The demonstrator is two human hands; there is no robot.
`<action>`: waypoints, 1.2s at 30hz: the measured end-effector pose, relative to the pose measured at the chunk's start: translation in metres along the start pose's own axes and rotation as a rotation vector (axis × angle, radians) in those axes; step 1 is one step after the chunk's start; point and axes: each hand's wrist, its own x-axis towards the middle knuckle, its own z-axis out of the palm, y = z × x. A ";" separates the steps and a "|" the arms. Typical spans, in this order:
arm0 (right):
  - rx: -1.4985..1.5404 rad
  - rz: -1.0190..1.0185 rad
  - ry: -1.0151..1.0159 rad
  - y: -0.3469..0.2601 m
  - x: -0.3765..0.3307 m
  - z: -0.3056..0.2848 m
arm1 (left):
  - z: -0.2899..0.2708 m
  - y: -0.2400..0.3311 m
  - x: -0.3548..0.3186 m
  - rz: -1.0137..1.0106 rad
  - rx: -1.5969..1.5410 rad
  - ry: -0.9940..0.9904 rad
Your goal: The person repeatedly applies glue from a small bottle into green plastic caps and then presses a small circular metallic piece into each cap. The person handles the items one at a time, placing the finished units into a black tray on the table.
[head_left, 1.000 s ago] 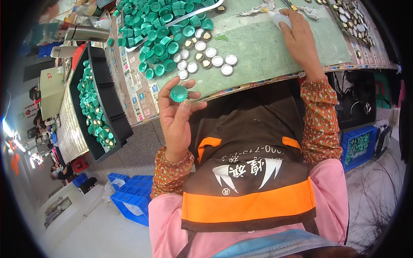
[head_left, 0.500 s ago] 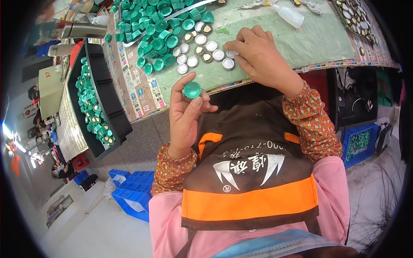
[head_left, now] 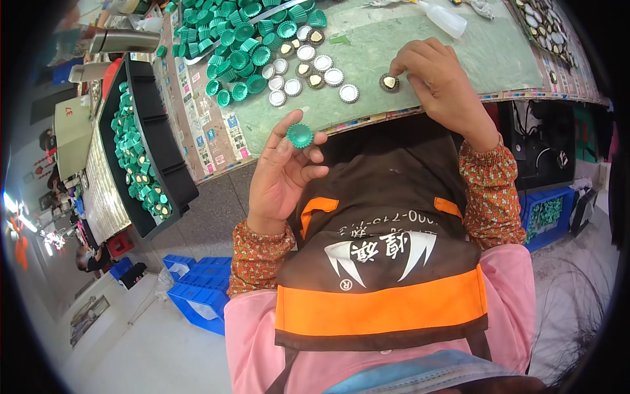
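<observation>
Fingers of the left hand point(head_left: 283, 177) pinch a green ribbed cap point(head_left: 300, 135) at the near bench point(head_left: 420, 62) edge. Farther right, the right hand point(head_left: 438, 84) closes its fingertips on a small gold-centred disc point(head_left: 389, 82) lying on the bench; the hand partly hides its right rim.

On your desk point(head_left: 420, 59), a heap of green caps point(head_left: 243, 33) lies beside a clear squeeze bottle point(head_left: 445, 17). To your left, a black tray point(head_left: 164, 157) holds more green caps, with blue crates point(head_left: 200, 289) on the floor below and two steel flasks point(head_left: 121, 43) nearby.
</observation>
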 end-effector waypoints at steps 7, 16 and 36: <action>-0.060 0.119 0.057 -0.014 -0.008 0.012 | 0.005 0.001 0.004 -0.004 0.008 -0.037; -0.208 0.117 0.075 -0.027 -0.010 0.020 | 0.008 -0.001 0.001 -0.065 0.011 -0.006; 0.168 -0.133 0.072 -0.103 -0.013 0.035 | 0.005 -0.024 -0.003 -0.124 -0.046 -0.032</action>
